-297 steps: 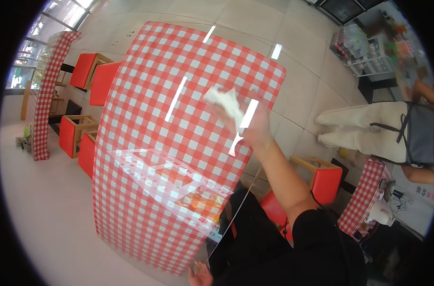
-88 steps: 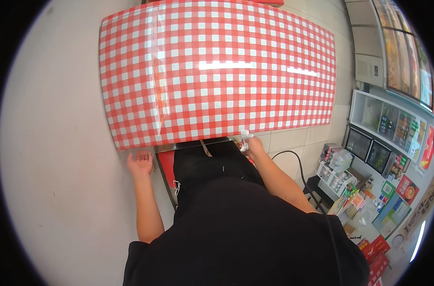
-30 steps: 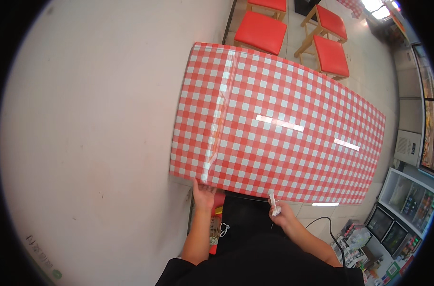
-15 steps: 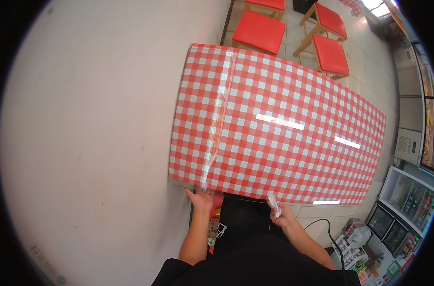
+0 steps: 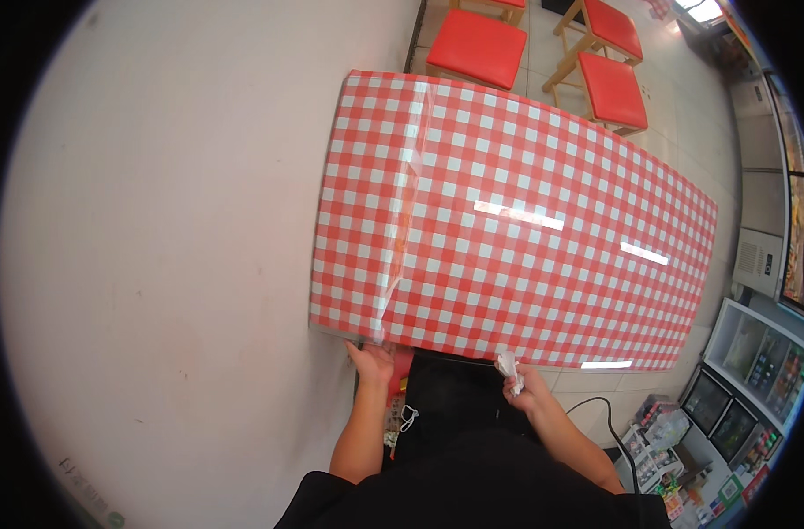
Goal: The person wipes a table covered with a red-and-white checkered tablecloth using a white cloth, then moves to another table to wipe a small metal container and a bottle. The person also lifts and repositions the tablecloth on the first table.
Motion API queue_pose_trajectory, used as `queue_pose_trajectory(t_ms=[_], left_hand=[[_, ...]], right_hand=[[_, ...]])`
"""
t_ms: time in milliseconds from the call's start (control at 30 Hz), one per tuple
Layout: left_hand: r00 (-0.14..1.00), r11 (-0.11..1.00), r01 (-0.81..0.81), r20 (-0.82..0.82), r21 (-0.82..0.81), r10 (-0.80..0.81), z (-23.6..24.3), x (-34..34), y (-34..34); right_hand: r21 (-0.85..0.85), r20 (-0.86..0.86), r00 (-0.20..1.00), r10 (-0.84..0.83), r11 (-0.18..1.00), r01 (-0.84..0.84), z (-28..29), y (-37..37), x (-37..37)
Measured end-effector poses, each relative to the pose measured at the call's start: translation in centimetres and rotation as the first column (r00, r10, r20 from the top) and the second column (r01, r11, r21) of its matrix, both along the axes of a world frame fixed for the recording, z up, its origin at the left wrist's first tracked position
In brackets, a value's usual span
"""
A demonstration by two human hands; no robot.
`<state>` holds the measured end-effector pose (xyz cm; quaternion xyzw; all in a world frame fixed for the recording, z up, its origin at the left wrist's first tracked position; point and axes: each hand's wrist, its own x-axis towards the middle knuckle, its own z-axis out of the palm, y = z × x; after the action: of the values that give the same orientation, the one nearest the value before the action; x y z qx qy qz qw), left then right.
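A table with a red and white checked cover and a glossy clear top stretches ahead of me, its left end against a pale wall. My left hand is at the near edge by the left corner, palm up, fingers apart and partly under the edge; whether it touches the edge I cannot tell. My right hand grips a crumpled white tissue at the same edge, farther right.
Red-seated stools stand beyond the table. The wall fills the left. At right are glass-fronted cabinets, shelves of small goods, tiled floor and a black cable near my right arm.
Earlier my right hand was over the tabletop with the tissue; it is now at the near edge. My left hand rose to that edge. Over the last second both hands barely moved.
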<state>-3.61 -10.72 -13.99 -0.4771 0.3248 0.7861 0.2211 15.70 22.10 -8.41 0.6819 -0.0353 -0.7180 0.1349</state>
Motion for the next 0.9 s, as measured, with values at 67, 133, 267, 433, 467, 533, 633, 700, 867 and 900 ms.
queue_pose_trajectory(t_ms=[67,133,267,433,467,533,633,700,867,900], left_hand=[[1.0,1.0,-0.011,0.005,0.01,0.011,-0.6,0.4,-0.2],[1.0,1.0,-0.011,0.009,0.018,0.011,-0.5,0.3,-0.4],[1.0,1.0,-0.015,0.001,-0.009,0.015,0.5,-0.6,0.7],[1.0,0.999,-0.005,0.01,-0.039,0.006,1.3,-0.5,0.9],[1.0,0.998,-0.015,0.015,-0.06,0.016,1.6,-1.1,1.3],[0.998,0.994,-0.032,0.048,-0.105,0.037,1.5,-0.9,1.6],[0.995,0.989,-0.026,0.095,-0.149,0.041,-0.6,0.3,-0.3],[0.997,0.99,-0.021,0.077,-0.142,0.032,-0.8,0.1,-0.4],[0.999,0.992,0.005,0.053,-0.126,0.001,0.3,-0.3,0.2],[0.998,0.992,0.009,0.061,-0.13,-0.001,0.5,-0.2,-0.1]], right_hand=[[-0.01,0.0,1.0,0.015,1.0,-0.015,0.4,0.4,-0.7],[-0.017,0.026,0.999,0.021,1.0,-0.021,0.3,0.5,-0.7],[-0.011,-0.02,0.998,0.059,0.998,-0.06,0.5,0.6,-1.2],[-0.005,0.011,0.995,0.095,0.995,-0.095,0.4,0.7,-0.9],[-0.001,0.001,0.994,0.106,0.994,-0.106,-0.1,0.7,-1.1],[0.002,0.005,0.992,0.129,0.992,-0.129,-0.5,0.7,-0.5],[0.032,-0.038,0.977,0.209,0.978,-0.208,-0.7,0.8,-0.4],[0.051,-0.01,0.971,0.241,0.969,-0.24,0.4,0.8,-1.1],[0.219,-0.155,0.791,0.592,0.801,-0.557,2.8,1.2,-0.7],[0.268,-0.167,0.682,0.712,0.699,-0.663,3.6,1.2,-0.5]])
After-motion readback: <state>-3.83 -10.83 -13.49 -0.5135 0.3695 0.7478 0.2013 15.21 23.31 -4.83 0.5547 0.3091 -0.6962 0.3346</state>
